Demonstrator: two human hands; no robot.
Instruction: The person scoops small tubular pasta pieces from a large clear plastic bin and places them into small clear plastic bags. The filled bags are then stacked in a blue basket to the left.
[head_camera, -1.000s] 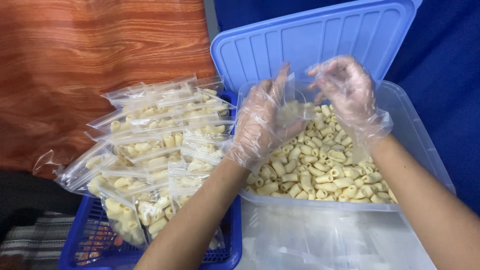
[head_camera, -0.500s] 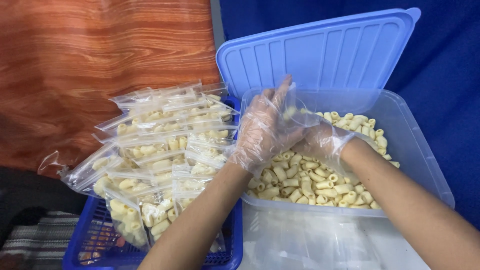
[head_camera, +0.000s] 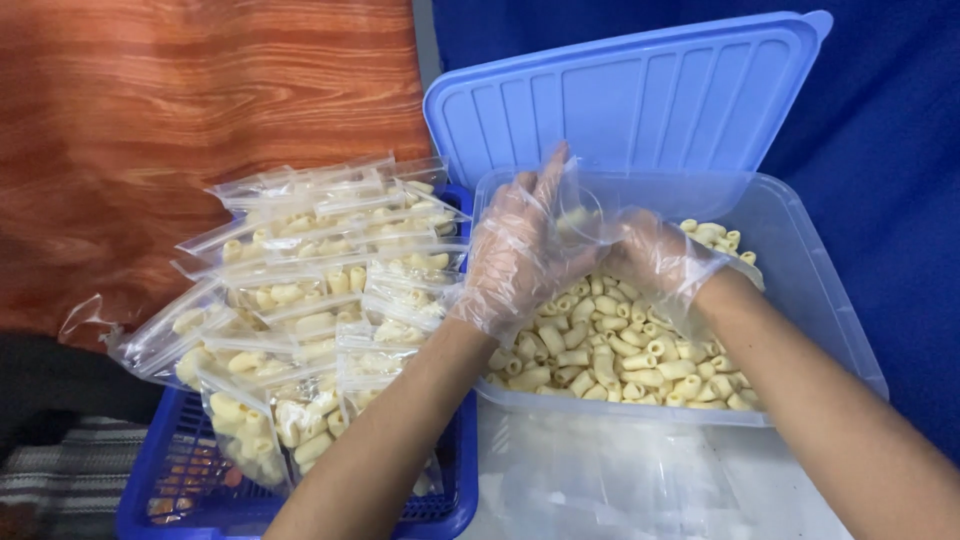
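Observation:
Both my hands wear thin clear plastic gloves and meet over a clear plastic tub (head_camera: 820, 300) full of short pale pasta tubes (head_camera: 620, 350). My left hand (head_camera: 515, 250) holds up a small clear plastic bag (head_camera: 580, 210) with its mouth open. My right hand (head_camera: 655, 258) is cupped against the bag's opening with its fingers closed, just above the pasta. What the right hand holds is hidden by the glove and bag.
The tub's blue lid (head_camera: 640, 95) stands upright behind it. To the left, a blue basket (head_camera: 190, 490) holds several sealed clear bags of pasta (head_camera: 300, 290) piled up. A wood-grain surface (head_camera: 150, 100) lies at the back left, blue cloth (head_camera: 890, 140) on the right.
My right hand dropped from above the tub into the pasta, then came up to the bag's mouth. My left hand kept the bag raised.

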